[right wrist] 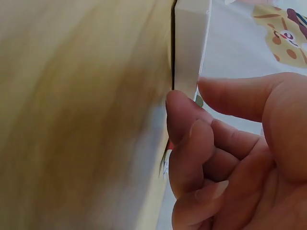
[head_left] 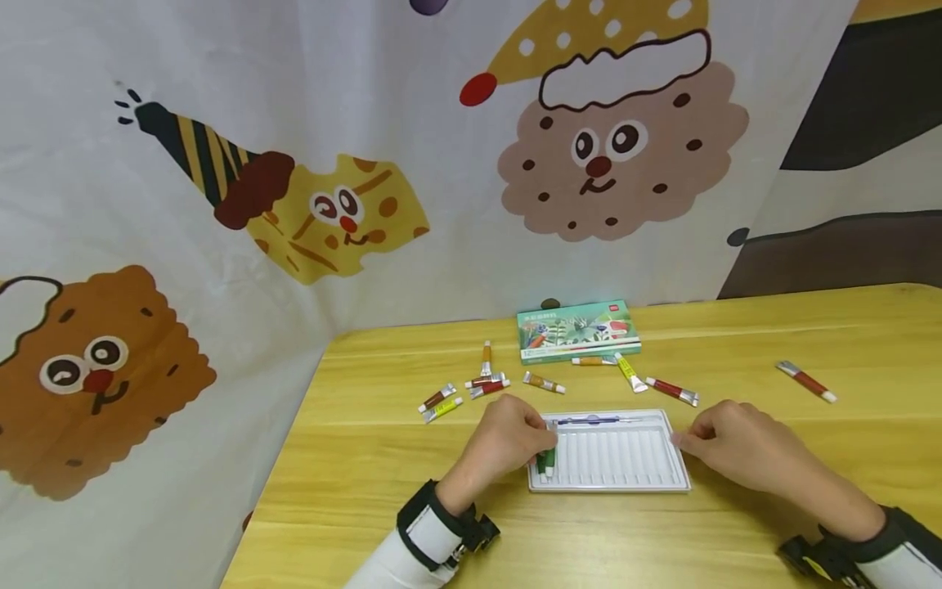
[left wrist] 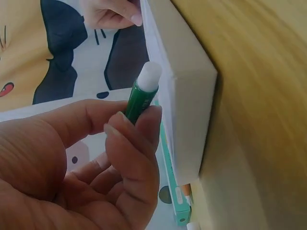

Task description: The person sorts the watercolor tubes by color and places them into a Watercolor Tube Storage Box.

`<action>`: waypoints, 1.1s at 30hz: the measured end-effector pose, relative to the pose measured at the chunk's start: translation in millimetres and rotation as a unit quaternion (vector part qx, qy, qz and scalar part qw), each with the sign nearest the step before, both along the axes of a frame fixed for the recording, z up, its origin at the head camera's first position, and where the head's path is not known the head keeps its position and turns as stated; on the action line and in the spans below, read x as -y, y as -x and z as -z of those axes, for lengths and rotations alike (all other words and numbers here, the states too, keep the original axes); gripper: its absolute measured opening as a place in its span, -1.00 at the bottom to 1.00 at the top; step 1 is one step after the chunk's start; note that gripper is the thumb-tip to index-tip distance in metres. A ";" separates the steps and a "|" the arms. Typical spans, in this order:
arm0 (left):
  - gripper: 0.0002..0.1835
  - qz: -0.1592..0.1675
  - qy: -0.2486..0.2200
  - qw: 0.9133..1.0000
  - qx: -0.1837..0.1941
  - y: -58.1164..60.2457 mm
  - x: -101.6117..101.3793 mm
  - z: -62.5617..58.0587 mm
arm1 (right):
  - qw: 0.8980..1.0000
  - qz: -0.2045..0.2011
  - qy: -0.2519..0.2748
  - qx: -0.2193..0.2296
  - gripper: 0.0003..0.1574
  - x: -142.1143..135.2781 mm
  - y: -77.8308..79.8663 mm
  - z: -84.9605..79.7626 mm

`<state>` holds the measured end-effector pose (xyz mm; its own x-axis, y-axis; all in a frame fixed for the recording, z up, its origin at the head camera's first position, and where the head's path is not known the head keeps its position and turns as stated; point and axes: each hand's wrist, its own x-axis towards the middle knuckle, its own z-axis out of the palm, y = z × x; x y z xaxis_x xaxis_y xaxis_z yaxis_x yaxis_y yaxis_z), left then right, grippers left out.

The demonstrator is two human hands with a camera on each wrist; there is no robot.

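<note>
My left hand (head_left: 513, 433) pinches a green paint tube (left wrist: 140, 98) between thumb and fingers, its white cap pointing out of the grip. It is over the left end of a white plastic tray (head_left: 610, 489) with narrow slots. Beside the held tube, another green tube (head_left: 541, 465) shows in the leftmost part of the tray. A thin paintbrush (head_left: 589, 421) with a purple handle lies along the tray's far side. My right hand (head_left: 751, 446) holds the tray's right edge, thumb at the rim and fingers against the side wall (right wrist: 188, 48).
Behind the tray lies a green paint box (head_left: 579, 331). Several paint tubes are scattered left of and behind the tray, among them a yellow tube (head_left: 442, 410) and a dark red tube (head_left: 672, 391). A brown-red tube (head_left: 807, 381) lies far right. A cartoon-printed curtain (head_left: 456, 270) hangs behind the table.
</note>
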<state>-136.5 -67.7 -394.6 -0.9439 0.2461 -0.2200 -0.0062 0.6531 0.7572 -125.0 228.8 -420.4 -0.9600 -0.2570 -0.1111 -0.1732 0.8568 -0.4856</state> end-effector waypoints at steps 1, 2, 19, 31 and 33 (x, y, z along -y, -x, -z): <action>-0.74 0.001 0.001 1.000 0.000 -0.2 -0.3 0.3 | 1.000 0.000 0.001 0.003 -0.65 0.3 0.0 0.1; -0.74 0.001 0.002 1.000 0.002 -0.2 -0.6 1.1 | 1.000 -0.001 0.003 0.007 -0.66 0.6 0.0 0.3; -0.71 0.007 0.014 1.000 0.021 -2.2 -2.4 6.0 | 0.999 -0.014 0.029 0.012 -0.64 8.4 1.6 -3.5; -0.54 0.016 0.058 0.998 -0.001 0.0 -5.4 10.0 | 0.999 -0.017 0.027 0.024 -0.67 10.4 3.2 2.0; -0.54 0.016 0.061 0.998 -0.002 0.5 -6.0 10.9 | 0.999 -0.016 0.027 0.027 -0.68 10.6 3.4 1.7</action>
<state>-137.1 -61.7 -405.5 -0.9370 0.2479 -0.2460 0.0194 0.7404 0.6719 -128.4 218.2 -422.0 -0.9442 -0.2940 -0.1482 -0.1717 0.8238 -0.5403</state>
